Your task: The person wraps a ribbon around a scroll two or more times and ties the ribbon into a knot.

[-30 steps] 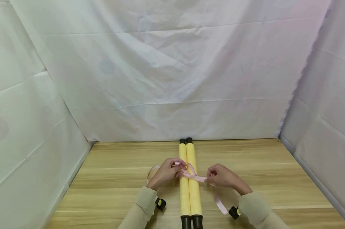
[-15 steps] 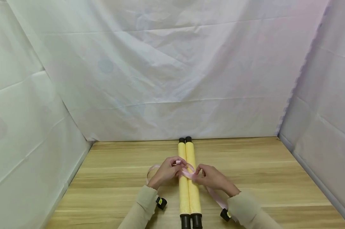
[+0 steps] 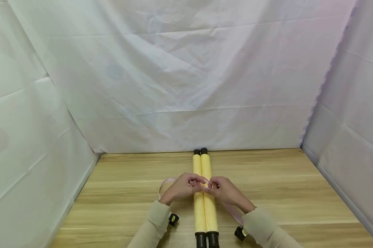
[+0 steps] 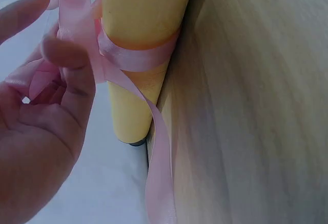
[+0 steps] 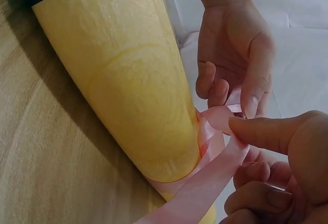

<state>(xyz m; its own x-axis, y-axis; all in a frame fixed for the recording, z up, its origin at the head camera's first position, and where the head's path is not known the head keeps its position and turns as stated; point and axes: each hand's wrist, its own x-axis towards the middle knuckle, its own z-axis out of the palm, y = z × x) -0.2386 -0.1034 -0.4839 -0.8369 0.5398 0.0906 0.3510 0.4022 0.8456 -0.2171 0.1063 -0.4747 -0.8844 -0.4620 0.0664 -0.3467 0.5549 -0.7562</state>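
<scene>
Two yellow tubes (image 3: 200, 213) with black end caps lie side by side on the table, pointing away from me. A pink satin ribbon (image 4: 138, 57) wraps around them and crosses on top. My left hand (image 3: 181, 187), over the left tube, pinches a loop of the ribbon between thumb and fingers. From the right, my right hand (image 3: 226, 191) grips the ribbon (image 5: 205, 183) between thumb and forefinger, its fingertips close to the left ones. One ribbon tail hangs in a curve on the left; another runs down beside the right wrist. The crossing is mostly hidden by the fingers in the head view.
The tubes rest on a wood-grain table (image 3: 137, 199). White cloth (image 3: 186, 86) hangs behind its back edge and along both sides, with the tubes' far caps close to the back cloth. Small black devices (image 3: 173, 219) sit at both wrists.
My right hand has moved left from beside the tubes to over the right tube, bringing its ribbon end to the left hand. The left hand has stayed nearly in place, turning slightly.
</scene>
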